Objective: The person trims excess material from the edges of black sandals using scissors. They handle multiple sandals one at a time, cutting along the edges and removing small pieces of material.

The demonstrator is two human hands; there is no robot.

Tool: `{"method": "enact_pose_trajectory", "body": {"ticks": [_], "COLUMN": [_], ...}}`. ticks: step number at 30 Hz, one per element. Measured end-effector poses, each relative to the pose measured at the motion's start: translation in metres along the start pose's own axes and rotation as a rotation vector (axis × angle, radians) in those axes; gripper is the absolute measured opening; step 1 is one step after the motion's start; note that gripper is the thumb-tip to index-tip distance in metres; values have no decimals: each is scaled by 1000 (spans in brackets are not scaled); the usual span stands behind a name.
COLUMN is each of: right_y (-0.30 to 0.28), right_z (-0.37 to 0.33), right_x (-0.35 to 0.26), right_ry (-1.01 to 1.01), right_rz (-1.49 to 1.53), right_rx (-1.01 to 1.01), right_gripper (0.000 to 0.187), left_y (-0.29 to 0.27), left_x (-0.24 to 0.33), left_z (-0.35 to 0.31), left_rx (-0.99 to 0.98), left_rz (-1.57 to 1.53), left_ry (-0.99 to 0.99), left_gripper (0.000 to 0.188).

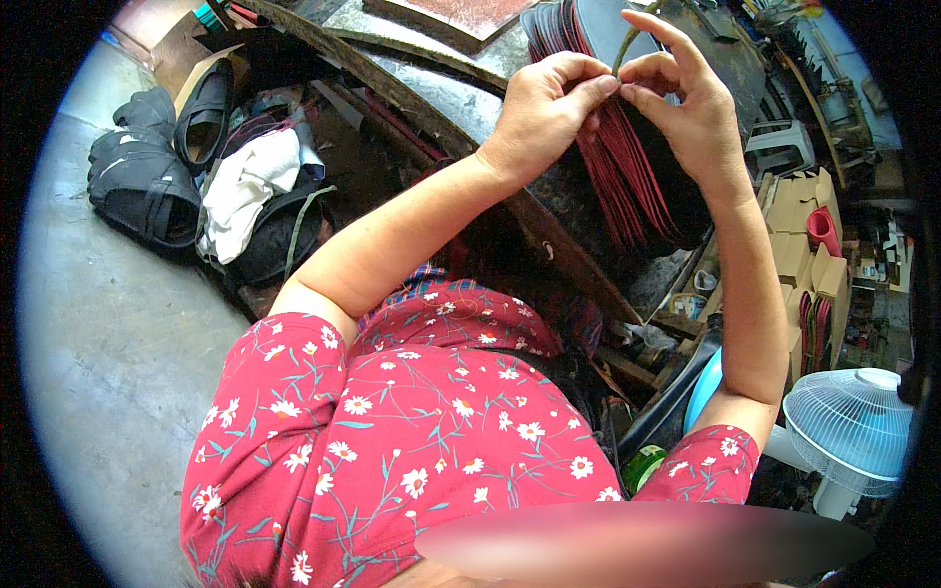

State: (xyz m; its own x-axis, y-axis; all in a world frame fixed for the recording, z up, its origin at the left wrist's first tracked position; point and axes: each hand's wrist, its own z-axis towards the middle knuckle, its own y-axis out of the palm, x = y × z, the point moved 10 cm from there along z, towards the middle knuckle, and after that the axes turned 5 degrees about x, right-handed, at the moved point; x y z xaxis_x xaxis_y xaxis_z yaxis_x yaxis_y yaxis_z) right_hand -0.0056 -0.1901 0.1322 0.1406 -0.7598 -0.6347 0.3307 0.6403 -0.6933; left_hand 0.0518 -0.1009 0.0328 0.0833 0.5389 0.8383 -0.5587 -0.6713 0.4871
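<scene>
Both my hands meet above a metal-topped bench, at the far middle of the view. My left hand (539,116) is closed, its thumb and forefinger pinching the lower end of a thin olive-green strand (625,49). Right beside that pinch, my right hand (701,113) brings its thumb and a bent finger together, with another finger raised; what lies between these fingertips is too small to make out. Under and behind my hands leans a stack of thin, dark, curved sheets with red edges (627,181), partly hidden by my fingers. A smooth grey face (600,27) shows at its top.
A worn wooden bench edge (549,240) runs slantwise before me. Black shoes (142,186) and white cloth (250,186) lie piled at left. On the right stand a fan (848,426), cardboard boxes (796,230) and a white plastic stool (781,149).
</scene>
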Motion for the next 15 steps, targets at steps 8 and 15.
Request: {"method": "enact_pose_trajectory", "body": {"ticks": [8, 15], "right_y": [1, 13], "right_z": [-7, -14], "right_x": [-25, -51], "right_ry": [-238, -475], "right_rz": [-279, -608], "right_rx": [155, 186], "right_gripper": [32, 12], "left_y": [-6, 14], "left_x": [24, 64], "left_z": [8, -4], "left_rx": [3, -36], "left_rz": [397, 938], "left_ry": [148, 542], "left_gripper": [21, 17]}}
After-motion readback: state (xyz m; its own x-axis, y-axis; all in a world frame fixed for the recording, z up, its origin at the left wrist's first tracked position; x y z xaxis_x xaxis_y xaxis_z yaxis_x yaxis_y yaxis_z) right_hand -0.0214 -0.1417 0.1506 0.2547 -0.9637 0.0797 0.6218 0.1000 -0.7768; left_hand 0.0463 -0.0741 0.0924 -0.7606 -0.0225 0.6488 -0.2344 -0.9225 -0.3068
